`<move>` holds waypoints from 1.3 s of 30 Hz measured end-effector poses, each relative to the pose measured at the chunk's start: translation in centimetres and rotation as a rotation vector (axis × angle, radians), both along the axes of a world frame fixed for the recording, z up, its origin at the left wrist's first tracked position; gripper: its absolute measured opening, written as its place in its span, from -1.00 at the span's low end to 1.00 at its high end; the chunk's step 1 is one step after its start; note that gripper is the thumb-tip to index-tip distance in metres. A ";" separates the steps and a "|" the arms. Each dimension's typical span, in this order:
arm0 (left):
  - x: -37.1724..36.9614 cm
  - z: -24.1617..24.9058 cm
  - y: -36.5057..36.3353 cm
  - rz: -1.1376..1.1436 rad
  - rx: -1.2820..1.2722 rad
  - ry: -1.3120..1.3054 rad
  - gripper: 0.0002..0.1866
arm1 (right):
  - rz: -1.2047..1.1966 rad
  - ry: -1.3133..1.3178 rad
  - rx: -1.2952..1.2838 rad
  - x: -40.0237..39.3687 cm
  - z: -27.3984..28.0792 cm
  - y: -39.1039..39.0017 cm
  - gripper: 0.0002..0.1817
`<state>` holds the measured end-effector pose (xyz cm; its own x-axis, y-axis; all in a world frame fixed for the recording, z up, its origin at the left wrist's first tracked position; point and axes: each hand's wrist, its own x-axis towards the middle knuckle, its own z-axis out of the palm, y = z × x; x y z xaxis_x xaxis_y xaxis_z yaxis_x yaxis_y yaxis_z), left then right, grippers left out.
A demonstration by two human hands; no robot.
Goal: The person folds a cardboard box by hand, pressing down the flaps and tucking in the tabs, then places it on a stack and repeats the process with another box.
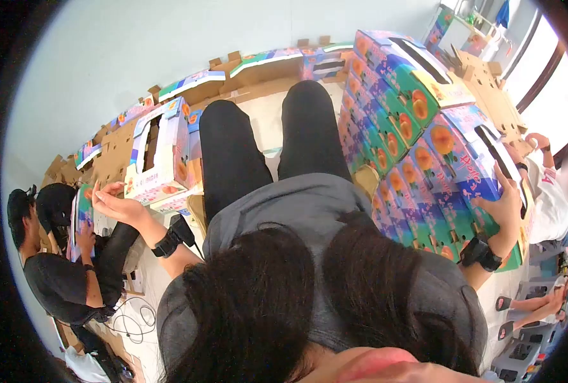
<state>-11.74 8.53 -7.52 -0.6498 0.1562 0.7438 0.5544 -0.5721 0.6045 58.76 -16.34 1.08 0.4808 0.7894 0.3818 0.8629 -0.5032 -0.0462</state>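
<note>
My left hand [119,203] is raised beside a white, fruit-printed box [159,153] with a long slot in its top. Its fingers are spread and slightly curled, with nothing in them. On the right, my right hand [501,203] rests with spread fingers on the outer side of a purple and blue printed box [466,150], near its dark slot. That box tops a stack of similar cartons [418,191]. Another stack with a green and white top box [418,76] stands behind it.
Flat brown cardboard [114,153] and open cartons [265,73] line the wall. A seated person [60,274] on the left handles a printed carton. Another person in white [545,191] is at the right, near grey stools [520,357]. Cables [137,319] lie on the floor.
</note>
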 end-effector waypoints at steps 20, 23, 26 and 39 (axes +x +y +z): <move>-0.3 -0.3 0.1 -0.028 -0.072 0.012 -0.60 | -0.177 -0.024 -0.050 1.6 -2.8 2.2 0.23; 0.1 -0.1 0.3 -0.043 -0.047 -0.020 -0.63 | -0.208 0.075 -0.116 1.4 -1.9 2.3 0.22; 0.0 -0.4 0.5 -0.081 -0.051 -0.033 -0.64 | -0.276 -0.353 -0.043 0.6 -2.9 2.3 0.11; -1.4 -4.4 3.0 0.061 -0.839 0.376 -0.48 | 1.167 0.294 -0.581 -17.9 -0.1 16.0 -0.63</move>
<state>-13.12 11.56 -11.89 -0.4127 0.7138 0.5659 0.8133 0.0090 0.5818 40.91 -0.36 0.95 -0.5765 0.8035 -0.1481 0.7937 0.5078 -0.3350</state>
